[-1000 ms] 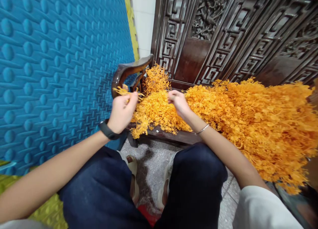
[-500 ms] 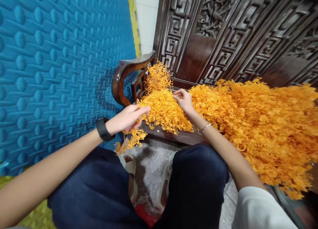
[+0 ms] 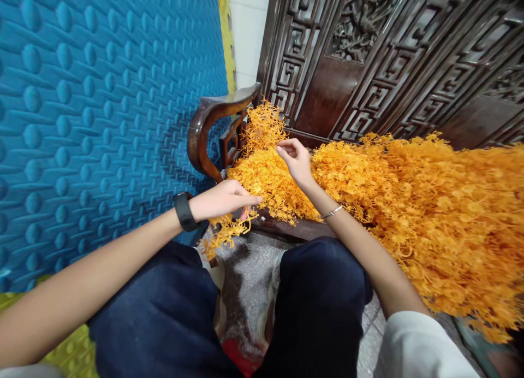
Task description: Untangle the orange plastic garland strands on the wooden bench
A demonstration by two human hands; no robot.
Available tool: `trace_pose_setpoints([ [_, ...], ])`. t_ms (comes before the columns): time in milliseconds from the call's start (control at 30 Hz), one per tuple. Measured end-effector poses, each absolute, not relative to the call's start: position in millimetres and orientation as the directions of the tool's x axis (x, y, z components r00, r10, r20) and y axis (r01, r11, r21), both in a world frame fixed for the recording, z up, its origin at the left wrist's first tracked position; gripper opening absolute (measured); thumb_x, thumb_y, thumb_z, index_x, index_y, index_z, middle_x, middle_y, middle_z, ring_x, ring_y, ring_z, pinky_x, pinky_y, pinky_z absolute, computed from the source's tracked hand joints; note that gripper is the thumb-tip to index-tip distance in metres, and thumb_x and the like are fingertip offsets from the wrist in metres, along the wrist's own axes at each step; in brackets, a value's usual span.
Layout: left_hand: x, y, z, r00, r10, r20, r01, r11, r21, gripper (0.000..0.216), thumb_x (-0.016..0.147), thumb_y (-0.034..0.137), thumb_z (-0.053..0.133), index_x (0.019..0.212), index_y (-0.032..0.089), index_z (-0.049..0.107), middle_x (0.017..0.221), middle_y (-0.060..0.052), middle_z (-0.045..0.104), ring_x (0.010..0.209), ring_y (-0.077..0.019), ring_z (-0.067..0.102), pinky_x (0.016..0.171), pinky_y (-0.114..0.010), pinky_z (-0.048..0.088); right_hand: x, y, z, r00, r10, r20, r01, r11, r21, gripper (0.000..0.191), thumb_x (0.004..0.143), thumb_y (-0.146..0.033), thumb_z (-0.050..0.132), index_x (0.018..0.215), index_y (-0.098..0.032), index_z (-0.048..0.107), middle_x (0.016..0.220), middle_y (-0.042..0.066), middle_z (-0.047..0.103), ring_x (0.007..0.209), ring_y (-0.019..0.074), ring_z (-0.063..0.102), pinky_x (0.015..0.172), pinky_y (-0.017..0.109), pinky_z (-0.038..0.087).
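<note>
My left hand (image 3: 224,198) is closed around a cluster of orange spidery plastic pieces (image 3: 224,237), which dangles below the palm. Its thumb points right, and a black band circles the wrist. My right hand (image 3: 295,160) hovers over a small heap of loose orange pieces (image 3: 262,176), with thumb and fingertips brought together in a pinch. Whatever may lie between those fingertips is too small to make out. The heap rests on a dark wooden bench seat (image 3: 282,225), beside the curved armrest (image 3: 196,135).
A far larger mound of orange pieces (image 3: 446,214) spreads along the bench to the right. Behind stands the carved wooden backrest (image 3: 327,99). Blue foam matting (image 3: 90,121) fills the left side. My knees (image 3: 323,279) sit close to the bench front.
My left hand has shifted right and slightly down, still with the dangling cluster. My right hand has moved a little left and up over the heap. The view has shifted slightly.
</note>
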State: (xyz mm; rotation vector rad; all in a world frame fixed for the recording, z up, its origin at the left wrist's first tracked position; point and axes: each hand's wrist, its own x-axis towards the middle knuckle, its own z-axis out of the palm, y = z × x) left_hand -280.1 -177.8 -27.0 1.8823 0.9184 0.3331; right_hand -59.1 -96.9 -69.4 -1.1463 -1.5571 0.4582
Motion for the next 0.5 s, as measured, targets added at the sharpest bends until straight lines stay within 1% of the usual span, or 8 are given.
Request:
trace_pose_setpoints([
  [33, -280.0, -177.2, -27.2, 0.677, 0.722, -0.142, 0.446, -0.249, 0.860, 0.046, 0.082, 0.042, 0.055, 0.044, 0.015, 0.060, 0.040, 0.001, 0.050, 0.040, -0.0076, 0.041, 0.046, -0.021, 0.031, -66.1, -107.7, -60.0, -0.029, 0.870, 0.491, 0.323, 0.473, -0.819, 0.019, 0.082, -0.037, 0.058, 0.085, -0.019, 0.060, 0.088, 0.005, 0.064, 0.079, 0.0152, 0.059, 0.078, 0.032, 0.047],
  [100, -279.7, -176.1, -27.5, 0.676, 0.726, -0.126, 0.442, -0.263, 0.858, 0.046, 0.082, 0.040, 0.054, 0.043, 0.016, 0.061, 0.045, -0.002, 0.057, 0.043, -0.0084, 0.046, 0.049, -0.021, 0.034, -78.4, -130.0, -42.7, -0.308, 0.876, 0.372, 0.185, 0.439, -0.879, 0.026, 0.083, -0.045, 0.056, 0.086, -0.019, 0.062, 0.084, 0.003, 0.065, 0.077, 0.0135, 0.060, 0.075, 0.030, 0.048],
  [167, -279.2, -175.3, -27.5, 0.667, 0.734, -0.127, 0.452, -0.262, 0.853, 0.047, 0.083, 0.039, 0.053, 0.043, 0.016, 0.061, 0.044, -0.002, 0.057, 0.043, -0.0084, 0.046, 0.050, -0.021, 0.034, -86.8, -148.7, -31.0, -0.533, 0.806, 0.259, 0.140, 0.385, -0.912, 0.028, 0.077, -0.044, 0.065, 0.088, -0.020, 0.064, 0.084, 0.002, 0.065, 0.077, 0.0129, 0.060, 0.074, 0.029, 0.049],
  [200, -278.9, -175.1, -27.2, 0.661, 0.739, -0.129, 0.456, -0.259, 0.852, 0.047, 0.083, 0.037, 0.053, 0.042, 0.016, 0.061, 0.042, -0.001, 0.055, 0.043, -0.0083, 0.046, 0.050, -0.021, 0.034, -89.4, -155.5, -27.9, -0.592, 0.775, 0.223, 0.140, 0.371, -0.918, 0.028, 0.073, -0.042, 0.070, 0.089, -0.019, 0.065, 0.083, 0.002, 0.065, 0.076, 0.0126, 0.060, 0.073, 0.029, 0.049],
  [233, -278.6, -175.1, -26.9, 0.652, 0.747, -0.133, 0.462, -0.252, 0.850, 0.046, 0.083, 0.036, 0.052, 0.042, 0.016, 0.061, 0.041, -0.001, 0.053, 0.042, -0.0080, 0.045, 0.050, -0.021, 0.034, -90.9, -160.5, -26.3, -0.617, 0.759, 0.206, 0.142, 0.365, -0.920, 0.028, 0.070, -0.040, 0.073, 0.087, -0.018, 0.065, 0.082, 0.002, 0.064, 0.075, 0.0123, 0.059, 0.072, 0.028, 0.048],
  [300, -278.1, -175.5, -25.8, 0.629, 0.765, -0.138, 0.474, -0.236, 0.848, 0.045, 0.083, 0.033, 0.051, 0.043, 0.015, 0.060, 0.038, 0.001, 0.048, 0.040, -0.0071, 0.040, 0.048, -0.021, 0.031, -91.9, -165.7, -26.5, -0.593, 0.775, 0.219, 0.139, 0.367, -0.920, 0.027, 0.068, -0.037, 0.075, 0.083, -0.017, 0.066, 0.079, 0.001, 0.063, 0.071, 0.0115, 0.058, 0.069, 0.028, 0.047],
  [400, -276.8, -177.3, -23.5, 0.633, 0.764, -0.124, 0.445, -0.229, 0.866, 0.042, 0.083, 0.031, 0.049, 0.046, 0.014, 0.059, 0.039, 0.003, 0.044, 0.037, -0.0059, 0.030, 0.043, -0.022, 0.024, -91.7, -167.3, -29.1, -0.473, 0.838, 0.273, 0.097, 0.357, -0.929, 0.027, 0.064, -0.037, 0.078, 0.073, -0.017, 0.063, 0.075, 0.000, 0.062, 0.069, 0.0114, 0.056, 0.068, 0.029, 0.046],
  [500, -273.3, -179.1, -22.0, 0.651, 0.751, -0.107, 0.399, -0.219, 0.891, 0.041, 0.083, 0.031, 0.046, 0.047, 0.014, 0.056, 0.038, 0.004, 0.038, 0.038, -0.0062, 0.026, 0.041, -0.022, 0.019, -94.3, -168.7, -31.5, -0.346, 0.899, 0.267, 0.041, 0.299, -0.953, 0.029, 0.061, -0.035, 0.080, 0.066, -0.018, 0.056, 0.070, -0.001, 0.060, 0.068, 0.0109, 0.055, 0.069, 0.029, 0.046],
])
